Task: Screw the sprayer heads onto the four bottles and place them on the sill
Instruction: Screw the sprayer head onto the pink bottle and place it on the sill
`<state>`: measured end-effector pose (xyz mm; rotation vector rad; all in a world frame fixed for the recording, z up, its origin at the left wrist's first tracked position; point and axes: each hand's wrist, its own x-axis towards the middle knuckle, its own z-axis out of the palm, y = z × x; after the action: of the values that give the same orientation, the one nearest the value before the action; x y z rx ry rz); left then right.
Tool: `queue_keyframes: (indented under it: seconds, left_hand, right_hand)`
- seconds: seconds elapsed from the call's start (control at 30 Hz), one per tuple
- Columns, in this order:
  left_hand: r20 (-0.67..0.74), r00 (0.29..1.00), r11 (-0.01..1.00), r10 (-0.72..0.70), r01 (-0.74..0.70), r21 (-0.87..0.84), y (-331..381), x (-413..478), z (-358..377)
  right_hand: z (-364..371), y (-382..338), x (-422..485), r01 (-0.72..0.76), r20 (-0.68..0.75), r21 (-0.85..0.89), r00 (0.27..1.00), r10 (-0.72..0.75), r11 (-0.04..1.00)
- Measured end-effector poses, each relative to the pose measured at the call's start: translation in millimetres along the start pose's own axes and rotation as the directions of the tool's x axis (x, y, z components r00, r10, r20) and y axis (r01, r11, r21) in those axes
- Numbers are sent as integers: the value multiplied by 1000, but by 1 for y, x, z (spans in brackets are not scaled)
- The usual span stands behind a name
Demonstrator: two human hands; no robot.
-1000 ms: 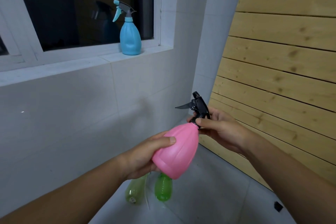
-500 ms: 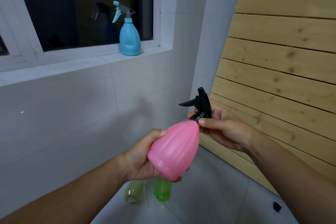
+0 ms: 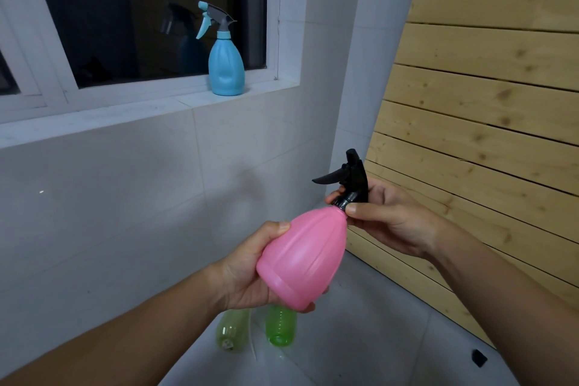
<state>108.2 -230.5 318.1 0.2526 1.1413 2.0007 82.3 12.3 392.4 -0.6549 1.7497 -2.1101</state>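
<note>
From the head camera, the pink bottle (image 3: 305, 258) is smooth matte plastic, egg-shaped with shallow lengthwise ribs and a raised band near its base, tilted with the neck up and to the right. The left hand (image 3: 247, 273) cups its wide lower half, thumb lying along the side, a full grip around the body. The right hand (image 3: 387, 219) pinches the collar of the black sprayer head (image 3: 352, 177) at the neck, thumb and fingers closed narrowly on it; the trigger juts left, away from that grip.

Below the left grip, two green bottles stand on the pale tiled floor: a pale translucent one (image 3: 230, 330) and, just beside it to the right, a brighter ribbed one (image 3: 280, 327). Neither carries a sprayer head.

Well above and left of both grips, a blue bottle (image 3: 226, 67) of the same ribbed form stands upright on the white sill (image 3: 141, 110), its grey and blue sprayer head fitted, mirrored in the dark window glass (image 3: 141, 9). The wall under the sill is glossy white tile; right of the right grip runs a wall of pale knotty wooden planks (image 3: 485, 88), laid horizontally.
</note>
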Motion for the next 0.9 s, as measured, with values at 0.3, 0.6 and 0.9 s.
queue_keyframes:
  seconds: [0.3, 0.6, 0.9]
  left_hand:
    - [-309, 914, 881, 263, -97, 463, 2, 8, 6]
    - [-340, 892, 810, 297, -46, 585, -1, 11, 22]
    - [-339, 910, 836, 237, -14, 548, 1, 9, 20]
  right_hand:
    - [-1, 13, 6, -42, -229, -170, 974, 2, 985]
    - [16, 28, 11, -94, -378, -77, 924, 58, 993]
    - [22, 32, 13, -99, -387, -49, 919, 73, 994]
